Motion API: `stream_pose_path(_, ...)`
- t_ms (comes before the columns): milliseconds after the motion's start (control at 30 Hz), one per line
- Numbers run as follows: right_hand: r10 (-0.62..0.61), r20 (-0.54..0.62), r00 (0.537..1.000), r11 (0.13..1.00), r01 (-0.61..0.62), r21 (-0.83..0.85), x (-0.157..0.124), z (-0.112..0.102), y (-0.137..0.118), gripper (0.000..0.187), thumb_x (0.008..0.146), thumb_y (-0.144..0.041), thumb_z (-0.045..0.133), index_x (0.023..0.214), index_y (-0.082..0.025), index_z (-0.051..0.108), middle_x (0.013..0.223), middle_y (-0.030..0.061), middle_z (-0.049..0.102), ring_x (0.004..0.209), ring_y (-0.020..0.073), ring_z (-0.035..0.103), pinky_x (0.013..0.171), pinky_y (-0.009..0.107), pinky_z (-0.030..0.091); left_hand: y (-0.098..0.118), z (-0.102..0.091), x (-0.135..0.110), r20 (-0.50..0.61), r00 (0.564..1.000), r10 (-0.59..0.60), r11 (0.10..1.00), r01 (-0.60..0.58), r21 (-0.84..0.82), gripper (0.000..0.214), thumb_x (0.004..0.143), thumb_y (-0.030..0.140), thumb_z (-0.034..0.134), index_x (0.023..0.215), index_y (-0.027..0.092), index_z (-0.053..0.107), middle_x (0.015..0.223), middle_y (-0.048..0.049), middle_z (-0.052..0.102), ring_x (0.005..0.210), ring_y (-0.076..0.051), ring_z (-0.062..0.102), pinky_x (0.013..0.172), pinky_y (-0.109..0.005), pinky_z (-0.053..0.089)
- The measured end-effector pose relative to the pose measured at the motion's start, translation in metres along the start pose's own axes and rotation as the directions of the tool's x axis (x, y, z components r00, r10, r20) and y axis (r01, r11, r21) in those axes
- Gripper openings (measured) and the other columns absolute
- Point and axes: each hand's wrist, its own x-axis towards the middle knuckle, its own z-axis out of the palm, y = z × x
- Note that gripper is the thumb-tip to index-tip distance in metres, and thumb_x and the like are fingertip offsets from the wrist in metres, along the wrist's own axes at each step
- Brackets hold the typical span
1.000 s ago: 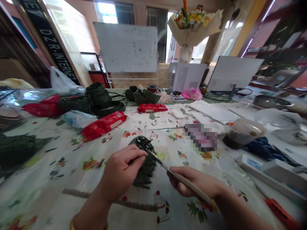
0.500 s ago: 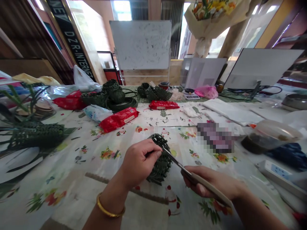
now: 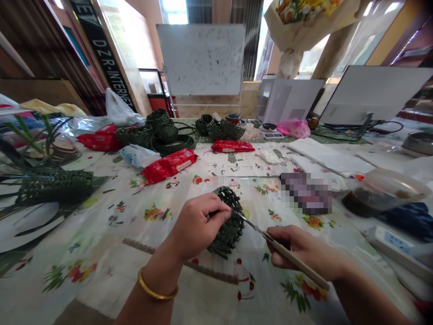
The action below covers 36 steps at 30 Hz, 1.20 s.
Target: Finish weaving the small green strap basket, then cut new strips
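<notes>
The fingers of the left hand closed around the woven basket, whose long side pointed away from the person. The fingers of the right hand pinched a thin knife, its tip just right of the basket.

A whiteboard on a metal stand faces the room before a tall window and dark vertical blinds letting in bright daylight, with a black lettered banner to the left and a pale wooden pillar to the right.
</notes>
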Motion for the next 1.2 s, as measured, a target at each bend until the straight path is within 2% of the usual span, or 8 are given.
stream_pose_path(233,0.008,-0.193,0.981,0.981,0.030,0.192,0.009,0.003,0.007,0.041,0.073,-0.048,0.065,0.061,-0.020,0.038,0.053,-0.0070,0.035,0.047,0.0065,0.029,0.044,0.022,0.023,-0.001,0.002,0.003,-0.070,0.997,-0.020,0.999,0.017,-0.044,0.010,0.079,0.017,0.061,0.077,0.018,0.071,0.075,-0.0029,0.067,0.070,-0.014,0.061,0.066,-0.025,0.048)
stream_pose_path(367,0.170,-0.479,0.861,0.966,-0.048,0.256,0.021,-0.002,0.015,0.039,0.080,-0.056,0.050,0.065,-0.021,0.040,0.046,-0.0052,0.044,0.042,0.0097,0.039,0.043,0.024,0.030,-0.010,0.007,0.004,-0.231,0.961,-0.151,0.986,0.129,-0.109,0.008,0.079,0.023,0.062,0.078,0.019,0.069,0.074,-0.0015,0.067,0.070,-0.013,0.060,0.067,-0.025,0.048)
stream_pose_path(500,0.155,-0.604,0.782,0.985,-0.171,0.032,0.027,-0.012,0.033,0.034,0.078,-0.054,0.054,0.078,-0.020,0.054,0.061,0.0005,0.059,0.055,0.0157,0.053,0.051,0.027,0.038,-0.021,0.013,0.007,-0.280,0.876,-0.394,0.875,0.263,-0.407,0.015,0.081,0.033,0.060,0.082,0.017,0.061,0.061,0.0019,0.060,0.051,-0.009,0.051,0.048,-0.020,0.041)
stream_pose_path(633,0.092,-0.692,0.716,0.950,-0.271,-0.155,0.030,-0.016,0.049,0.039,0.081,-0.046,0.052,0.107,-0.018,0.060,0.089,0.0090,0.068,0.077,0.0232,0.062,0.066,0.034,0.045,-0.021,0.018,0.011,-0.223,0.868,-0.443,0.722,0.198,-0.663,0.017,0.080,0.032,0.061,0.082,0.017,0.052,0.068,0.0008,0.060,0.056,-0.010,0.056,0.042,-0.018,0.042)
stream_pose_path(733,-0.001,-0.752,0.659,0.930,-0.276,-0.243,0.031,-0.015,0.049,0.041,0.082,-0.042,0.051,0.113,-0.015,0.059,0.110,0.0148,0.064,0.096,0.0278,0.061,0.077,0.038,0.045,-0.019,0.020,0.011,-0.206,0.874,-0.441,0.696,0.188,-0.693,0.017,0.076,0.027,0.064,0.083,0.017,0.051,0.068,0.0006,0.061,0.059,-0.011,0.058,0.047,-0.019,0.046)
stream_pose_path(900,0.015,-0.667,0.745,0.945,-0.228,-0.234,0.030,-0.009,0.037,0.040,0.082,-0.044,0.051,0.107,-0.015,0.063,0.104,0.0134,0.067,0.095,0.0278,0.062,0.078,0.038,0.047,-0.023,0.020,0.009,-0.118,0.902,-0.416,0.792,0.296,-0.533,0.015,0.074,0.028,0.067,0.075,0.014,0.062,0.069,-0.0012,0.064,0.054,-0.008,0.053,0.051,-0.019,0.046)
stream_pose_path(1033,0.030,-0.646,0.763,0.948,-0.228,-0.224,0.031,-0.007,0.036,0.041,0.081,-0.044,0.052,0.110,-0.016,0.062,0.103,0.0123,0.067,0.093,0.0274,0.062,0.079,0.039,0.046,-0.024,0.019,0.009,-0.072,0.914,-0.400,0.752,0.282,-0.597,0.016,0.075,0.029,0.065,0.082,0.015,0.065,0.069,-0.0016,0.065,0.059,-0.011,0.058,0.050,-0.021,0.046)
stream_pose_path(1200,0.021,-0.644,0.765,0.928,-0.254,-0.272,0.032,-0.008,0.040,0.037,0.081,-0.041,0.052,0.106,-0.016,0.064,0.107,0.0121,0.067,0.096,0.0280,0.061,0.082,0.039,0.045,-0.023,0.016,0.010,-0.271,0.870,-0.412,0.785,0.188,-0.590,0.017,0.077,0.031,0.065,0.075,0.014,0.066,0.057,0.0006,0.061,0.058,-0.011,0.060,0.059,-0.022,0.047)
